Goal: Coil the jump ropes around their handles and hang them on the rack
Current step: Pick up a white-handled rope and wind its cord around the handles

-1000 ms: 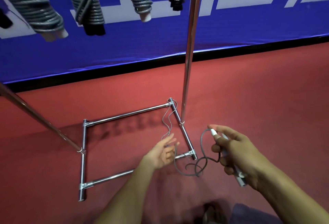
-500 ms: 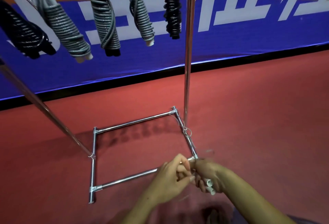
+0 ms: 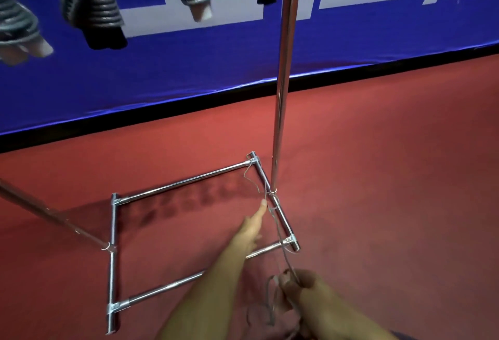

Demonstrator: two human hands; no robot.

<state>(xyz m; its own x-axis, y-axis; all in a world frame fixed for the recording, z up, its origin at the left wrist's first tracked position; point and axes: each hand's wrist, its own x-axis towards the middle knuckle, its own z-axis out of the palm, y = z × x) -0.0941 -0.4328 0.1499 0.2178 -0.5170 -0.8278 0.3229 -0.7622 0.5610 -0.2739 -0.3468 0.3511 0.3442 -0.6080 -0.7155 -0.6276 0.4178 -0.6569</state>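
Right now the thin grey jump rope [image 3: 278, 227] is running in a slack line from your right hand [image 3: 299, 291], up over the near corner of the rack's floor frame [image 3: 178, 183], past the foot of the upright pole [image 3: 282, 75], and on toward the far corner of that frame, where it looks to be draped over or caught on the bar; which of the two you cannot tell from here. Your right hand is curling around the handle end, low in the head view, with a few loose loops of cord dangling beneath it. Your left hand [image 3: 252, 227] is reaching forward with the fingers stretched out, the fingertips [image 3: 262, 203] touching or just beside the cord near the pole's base; whether they are pinching it is not clear. Above, several finished coiled ropes [image 3: 100, 10] are hanging in front of the blue banner [image 3: 189, 69], over the red floor [image 3: 391, 191]. By the look of it you are gathering the cord in, with winding barely begun. The next move is calling for freeing the cord from the frame and pole without snagging, then drawing the slack back for winding.
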